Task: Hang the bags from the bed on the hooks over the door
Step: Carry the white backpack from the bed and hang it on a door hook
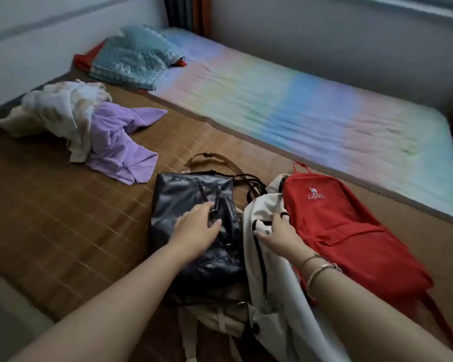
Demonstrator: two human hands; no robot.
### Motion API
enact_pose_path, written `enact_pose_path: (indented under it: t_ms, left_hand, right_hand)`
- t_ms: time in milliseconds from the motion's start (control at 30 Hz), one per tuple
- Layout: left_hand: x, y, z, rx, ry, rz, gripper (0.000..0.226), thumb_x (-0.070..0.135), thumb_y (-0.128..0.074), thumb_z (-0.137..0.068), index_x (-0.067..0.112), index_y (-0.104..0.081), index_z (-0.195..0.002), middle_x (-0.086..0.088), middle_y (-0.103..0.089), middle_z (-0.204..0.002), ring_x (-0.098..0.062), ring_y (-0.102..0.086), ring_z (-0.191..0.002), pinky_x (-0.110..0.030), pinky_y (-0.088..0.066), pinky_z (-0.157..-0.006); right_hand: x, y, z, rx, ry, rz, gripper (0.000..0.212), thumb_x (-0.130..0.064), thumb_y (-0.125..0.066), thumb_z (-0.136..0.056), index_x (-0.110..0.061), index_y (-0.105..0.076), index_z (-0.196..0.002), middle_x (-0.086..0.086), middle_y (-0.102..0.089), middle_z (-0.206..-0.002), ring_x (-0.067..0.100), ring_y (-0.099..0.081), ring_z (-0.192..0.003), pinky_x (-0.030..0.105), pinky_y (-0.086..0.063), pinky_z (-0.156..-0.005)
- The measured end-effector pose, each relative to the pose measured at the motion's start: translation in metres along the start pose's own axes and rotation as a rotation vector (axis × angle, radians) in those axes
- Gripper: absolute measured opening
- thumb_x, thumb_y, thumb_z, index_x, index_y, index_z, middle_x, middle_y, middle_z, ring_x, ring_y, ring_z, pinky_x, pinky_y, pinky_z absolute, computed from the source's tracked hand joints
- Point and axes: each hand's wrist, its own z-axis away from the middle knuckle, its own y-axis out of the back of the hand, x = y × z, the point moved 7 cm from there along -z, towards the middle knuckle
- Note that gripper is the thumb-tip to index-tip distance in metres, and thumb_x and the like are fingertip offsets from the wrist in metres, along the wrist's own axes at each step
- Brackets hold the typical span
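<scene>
Bed: a brown bamboo mat (63, 226) is covering the near and left part; a rainbow-striped sheet (298, 111) is lying on the far right.
Bags: three are lying together at the near edge, a black leather bag (188, 194) on the left, a white backpack (267, 296) in the middle, a red backpack (351, 231) on the right, partly overlapping the white one.
Left hand (198, 226): resting on the black bag, fingers curling around its metal clasp.
Right hand (277, 235): pinching a fold of the white backpack near its top.
Far left: a teal pillow (134, 58) and a heap of lilac and cream clothes (89, 126) are lying well apart from the bags.
</scene>
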Motion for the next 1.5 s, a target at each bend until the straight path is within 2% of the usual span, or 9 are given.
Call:
enact_pose_path:
  t_ms: [200,433,733,867,1000,1167,1267,1333,1500]
  left_hand:
    - [-0.032,-0.034,0.010,-0.090,0.090,0.086,0.050,0.032,-0.049,-0.091,0.018,-0.040,-0.138,-0.005,-0.045,-0.146,-0.023,-0.040,-0.135,-0.039,-0.033,-0.111]
    - [0.006,-0.017,0.038,-0.094,0.112,0.293,0.051,0.038,-0.048,-0.092,0.020,-0.040,-0.139,-0.007,-0.046,-0.145,-0.021,-0.043,-0.132,-0.030,-0.034,-0.104]
    - [0.110,0.006,0.097,-0.056,0.234,0.591,0.104,0.072,-0.056,-0.067,0.012,-0.025,-0.145,-0.014,-0.041,-0.147,-0.031,-0.044,-0.132,-0.039,-0.038,-0.105]
    - [0.141,0.017,0.127,0.043,0.177,0.705,0.049,0.046,-0.062,-0.078,0.001,-0.069,-0.094,-0.020,-0.069,-0.091,-0.029,-0.063,-0.078,-0.035,-0.048,-0.071]
    - [0.153,0.033,0.186,0.227,0.148,0.779,0.011,0.012,-0.062,-0.085,0.010,-0.070,-0.078,-0.010,-0.070,-0.078,-0.023,-0.065,-0.073,-0.027,-0.055,-0.067]
    - [0.168,0.063,0.250,0.449,0.111,0.949,0.017,0.004,-0.052,-0.087,0.014,-0.066,-0.088,-0.010,-0.068,-0.095,-0.022,-0.058,-0.089,-0.034,-0.046,-0.080]
    - [0.183,0.087,0.289,0.523,0.005,0.961,0.022,-0.001,-0.048,-0.088,0.011,-0.065,-0.089,-0.005,-0.064,-0.089,-0.019,-0.056,-0.086,-0.027,-0.047,-0.075]
    - [0.193,0.104,0.328,0.547,-0.068,0.969,0.027,-0.010,-0.040,-0.089,0.005,-0.060,-0.099,-0.004,-0.059,-0.084,-0.014,-0.053,-0.077,-0.017,-0.045,-0.065]
    - [0.179,0.140,0.427,0.655,-0.123,0.893,0.024,-0.009,-0.040,-0.087,0.006,-0.058,-0.086,-0.012,-0.057,-0.089,-0.021,-0.051,-0.086,-0.029,-0.042,-0.079]
  right_hand:
    - [0.019,-0.022,0.010,0.096,-0.049,-0.069,0.011,-0.014,-0.043,-0.086,-0.007,-0.049,-0.091,0.019,-0.060,-0.104,0.035,-0.050,-0.107,0.037,-0.039,-0.083]
    - [0.016,0.036,0.052,0.092,-0.047,-0.549,0.025,0.002,-0.051,-0.071,-0.019,-0.063,-0.069,0.002,-0.060,-0.067,0.017,-0.056,-0.067,0.027,-0.042,-0.062]
    - [-0.009,0.146,0.172,-0.162,0.330,-0.832,0.034,0.011,-0.066,-0.063,-0.021,-0.063,-0.074,0.006,-0.064,-0.073,0.014,-0.058,-0.066,0.019,-0.047,-0.056]
    - [-0.016,0.166,0.222,-0.260,0.509,-0.840,0.033,0.013,-0.066,-0.067,-0.017,-0.062,-0.078,0.003,-0.061,-0.068,0.014,-0.057,-0.065,0.022,-0.049,-0.063]
    - [-0.019,0.162,0.264,-0.366,0.615,-0.771,0.036,0.016,-0.062,-0.073,-0.018,-0.064,-0.084,-0.009,-0.063,-0.060,0.008,-0.060,-0.065,0.029,-0.051,-0.073]
    - [-0.022,0.176,0.306,-0.431,0.613,-0.837,0.006,-0.019,-0.062,-0.084,-0.018,-0.066,-0.080,-0.003,-0.065,-0.071,0.011,-0.062,-0.068,0.023,-0.049,-0.065]
    - [-0.017,0.198,0.310,-0.273,0.495,-1.010,0.032,-0.029,-0.046,-0.092,-0.011,-0.061,-0.070,0.002,-0.067,-0.063,0.017,-0.060,-0.060,0.028,-0.047,-0.060]
    - [-0.020,0.220,0.323,-0.064,0.539,-1.001,0.025,-0.021,-0.045,-0.092,-0.006,-0.057,-0.077,0.006,-0.063,-0.070,0.021,-0.059,-0.063,0.029,-0.044,-0.060]
    - [-0.046,0.240,0.362,0.175,0.648,-0.846,0.020,-0.016,-0.054,-0.085,-0.009,-0.053,-0.103,0.013,-0.059,-0.103,0.021,-0.056,-0.089,0.035,-0.050,-0.077]
